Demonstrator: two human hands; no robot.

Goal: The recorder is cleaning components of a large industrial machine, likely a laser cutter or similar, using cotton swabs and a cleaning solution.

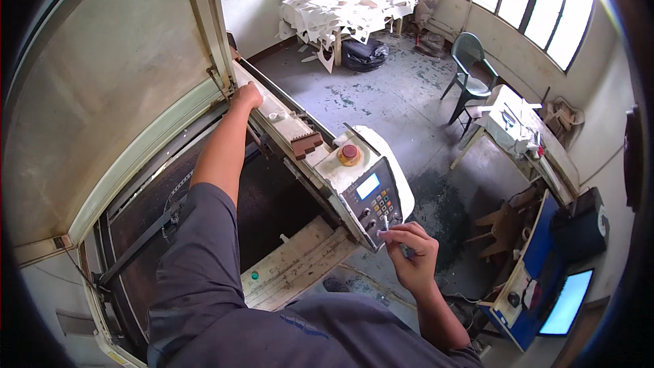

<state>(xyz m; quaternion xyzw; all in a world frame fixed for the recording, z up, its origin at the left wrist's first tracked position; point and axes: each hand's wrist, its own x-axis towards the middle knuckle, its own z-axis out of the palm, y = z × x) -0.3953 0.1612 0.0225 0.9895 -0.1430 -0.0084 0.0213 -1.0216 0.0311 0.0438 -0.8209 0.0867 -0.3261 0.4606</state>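
Big pale machine (293, 262) fills the L side, lid (122, 61) raised, dark bed inside. Across the rm, a heap of white offcuts (347, 10) on a low stand, black bag (364, 54) just under its edge. Green chair (470, 61) nr a cluttered tabletop (482, 121) on the R. Control panel (375, 194) w/ lit screen sits at the machine's near R corner. L hand (248, 97) is on/just over the machine's front rail, fingers curled in; can't tell if they hold anything. R hand (414, 249) is beside the panel, fingers pinched narrow on a slim pale piece (385, 221); can't tell if it touches the panel. Brown toothed block (306, 144) lies on the rail, nr the red btn (349, 152).
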